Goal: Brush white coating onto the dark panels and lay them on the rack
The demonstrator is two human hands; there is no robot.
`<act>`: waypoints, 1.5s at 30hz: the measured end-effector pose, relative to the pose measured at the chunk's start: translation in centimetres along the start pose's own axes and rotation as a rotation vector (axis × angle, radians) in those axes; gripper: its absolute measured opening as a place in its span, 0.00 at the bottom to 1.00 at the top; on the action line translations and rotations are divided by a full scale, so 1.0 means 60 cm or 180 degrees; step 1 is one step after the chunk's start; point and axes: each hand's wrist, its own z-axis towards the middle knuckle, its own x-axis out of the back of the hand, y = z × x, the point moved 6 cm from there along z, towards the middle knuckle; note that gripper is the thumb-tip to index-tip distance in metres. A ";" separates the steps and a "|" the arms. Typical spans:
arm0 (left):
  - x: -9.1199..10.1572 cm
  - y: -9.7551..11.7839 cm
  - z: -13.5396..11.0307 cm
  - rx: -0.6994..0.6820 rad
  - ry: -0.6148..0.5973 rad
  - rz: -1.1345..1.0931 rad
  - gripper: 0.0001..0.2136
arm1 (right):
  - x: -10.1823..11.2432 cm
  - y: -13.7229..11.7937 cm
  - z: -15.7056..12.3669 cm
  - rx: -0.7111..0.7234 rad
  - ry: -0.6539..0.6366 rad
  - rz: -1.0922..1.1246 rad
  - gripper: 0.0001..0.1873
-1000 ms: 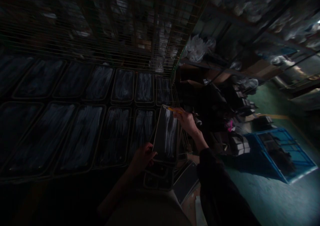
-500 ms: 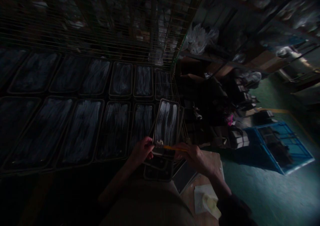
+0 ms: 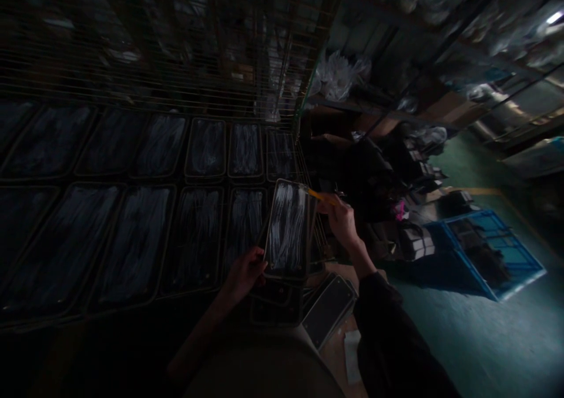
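Note:
My left hand (image 3: pixel 247 268) grips the lower left edge of a dark rectangular panel (image 3: pixel 287 227) streaked with a whitish coating. The panel is tilted above other dark panels. In my right hand (image 3: pixel 339 213) is a yellow-handled brush (image 3: pixel 315 194), its tip at the panel's upper right corner. Below, partly under the held panel, lies a stack of bare dark panels (image 3: pixel 277 310). To their right, another uncoated panel (image 3: pixel 329 310) lies at a slant on a brownish board.
Two rows of similarly streaked panels (image 3: pixel 136 239) stretch left on a wire rack. Behind stands a wire mesh cage (image 3: pixel 291 51). On the right are a shelf with plastic bags (image 3: pixel 339 77) and a blue-framed crate (image 3: pixel 476 257) on the green floor.
The brush in my right hand has moved from the panel's lower edge up to its upper right corner. White streaks now cover more of the panel. My left hand still holds it.

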 end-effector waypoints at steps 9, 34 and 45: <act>-0.001 -0.013 0.009 0.0130 -0.0030 0.0061 0.12 | -0.010 -0.050 -0.030 -0.0020 -0.0929 0.0076 0.17; -0.004 -0.009 0.004 0.0100 0.0051 0.0182 0.13 | 0.033 -0.060 -0.229 -0.0474 -0.1345 0.0469 0.14; -0.007 -0.006 0.001 0.0063 -0.0096 0.0174 0.11 | 0.001 -0.088 -0.251 -0.0415 -0.1189 0.0663 0.15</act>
